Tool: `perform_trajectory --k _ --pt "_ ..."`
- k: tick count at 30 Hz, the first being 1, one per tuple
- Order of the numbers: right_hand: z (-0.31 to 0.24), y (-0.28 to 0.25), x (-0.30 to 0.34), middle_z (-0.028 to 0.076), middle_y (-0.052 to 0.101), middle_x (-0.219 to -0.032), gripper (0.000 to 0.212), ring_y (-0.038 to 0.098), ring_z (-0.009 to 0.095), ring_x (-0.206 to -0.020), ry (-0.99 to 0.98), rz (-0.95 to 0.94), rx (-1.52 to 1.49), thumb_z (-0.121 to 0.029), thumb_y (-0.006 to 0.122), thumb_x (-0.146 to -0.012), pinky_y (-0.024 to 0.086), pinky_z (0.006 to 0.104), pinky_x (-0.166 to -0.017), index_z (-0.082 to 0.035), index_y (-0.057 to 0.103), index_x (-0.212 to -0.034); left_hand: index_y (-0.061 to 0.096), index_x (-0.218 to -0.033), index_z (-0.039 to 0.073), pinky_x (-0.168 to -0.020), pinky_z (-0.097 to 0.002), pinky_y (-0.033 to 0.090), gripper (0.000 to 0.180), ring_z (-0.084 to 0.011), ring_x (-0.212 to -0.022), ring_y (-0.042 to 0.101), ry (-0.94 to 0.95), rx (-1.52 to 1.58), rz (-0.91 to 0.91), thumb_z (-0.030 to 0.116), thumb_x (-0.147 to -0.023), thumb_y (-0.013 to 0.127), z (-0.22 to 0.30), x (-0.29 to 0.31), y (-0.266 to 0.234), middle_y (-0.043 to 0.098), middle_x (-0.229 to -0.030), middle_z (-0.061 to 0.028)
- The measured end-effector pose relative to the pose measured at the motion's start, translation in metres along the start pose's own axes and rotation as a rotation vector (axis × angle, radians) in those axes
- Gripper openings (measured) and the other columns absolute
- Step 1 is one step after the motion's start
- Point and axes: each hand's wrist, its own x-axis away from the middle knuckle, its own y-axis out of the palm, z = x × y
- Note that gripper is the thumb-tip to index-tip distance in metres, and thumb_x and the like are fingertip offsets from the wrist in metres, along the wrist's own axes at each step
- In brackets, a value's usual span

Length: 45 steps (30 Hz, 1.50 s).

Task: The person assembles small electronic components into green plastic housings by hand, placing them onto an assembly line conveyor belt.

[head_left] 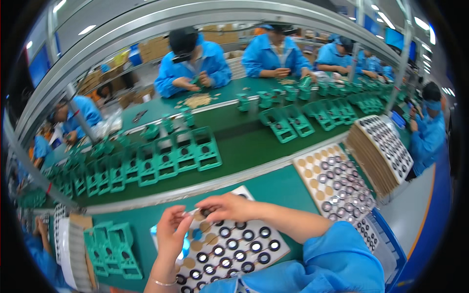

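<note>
Both my hands meet above a white tray sheet (281,250) with rows of black ring-shaped parts (240,255) that have shiny centres. My left hand (172,232) is closed in a pinch, with a small pale bit at its fingertips too small to name. From the right, my right hand (228,207) reaches across with curled fingers; a dark round part shows at its fingertips, partly hidden by them. Several round spots on the sheet near my left hand show bare tan (211,239). Light glares off the sheet beside my left wrist.
Green plastic frames (113,249) lie left of the tray. More green frames (185,154) line the conveyor (234,129) ahead. At right are another part-filled sheet (317,183), a tall stack of sheets (373,161) and a blue bin (391,239). Co-workers in blue sit across the conveyor.
</note>
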Motion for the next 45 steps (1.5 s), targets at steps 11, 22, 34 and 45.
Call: perform_trajectory --k 11,22,34,45 --pt "0.007 0.021 -0.001 0.009 0.058 -0.103 0.040 0.055 0.024 -0.096 -0.208 0.079 0.175 -0.011 0.068 -0.076 0.045 0.0330 -0.084 -0.010 0.058 -0.114 0.063 -0.091 -0.003 -0.063 -0.0235 0.048 0.021 -0.0139 -0.073 0.062 -0.423 0.351 -0.281 0.015 -0.090 0.054 -0.002 0.011 -0.008 0.065 -0.083 -0.0099" --pt "-0.007 0.029 0.002 0.011 0.058 -0.103 0.043 0.054 0.028 -0.096 -0.342 0.131 0.563 -0.013 0.069 -0.073 0.046 0.0364 -0.083 -0.006 0.055 -0.114 0.061 -0.091 -0.001 -0.064 -0.0217 0.047 0.015 -0.0107 -0.070 0.058 -0.407 0.351 -0.310 0.013 -0.089 0.056 -0.018 0.012 -0.014 0.064 -0.081 -0.0074" --pt "0.004 -0.026 -0.038 0.003 0.060 -0.094 0.030 0.057 0.009 -0.085 -0.081 0.122 0.019 -0.008 0.066 -0.080 0.047 0.0246 -0.080 -0.003 0.058 -0.109 0.059 -0.085 0.001 -0.066 -0.0234 0.046 0.007 -0.0113 -0.068 0.056 -0.468 0.521 -0.244 0.009 -0.085 0.057 -0.038 0.006 -0.023 0.062 -0.078 -0.0066" --pt "0.095 -0.124 -0.114 0.009 0.058 -0.094 0.023 0.051 0.029 -0.089 -0.133 0.418 1.097 -0.009 0.067 -0.073 0.045 0.0366 -0.078 -0.006 0.060 -0.096 0.063 -0.085 0.001 -0.059 -0.0193 0.042 0.005 -0.0058 -0.066 0.053 -0.155 -0.009 -0.097 0.004 -0.081 0.062 -0.056 0.014 -0.021 0.061 -0.075 -0.0014"
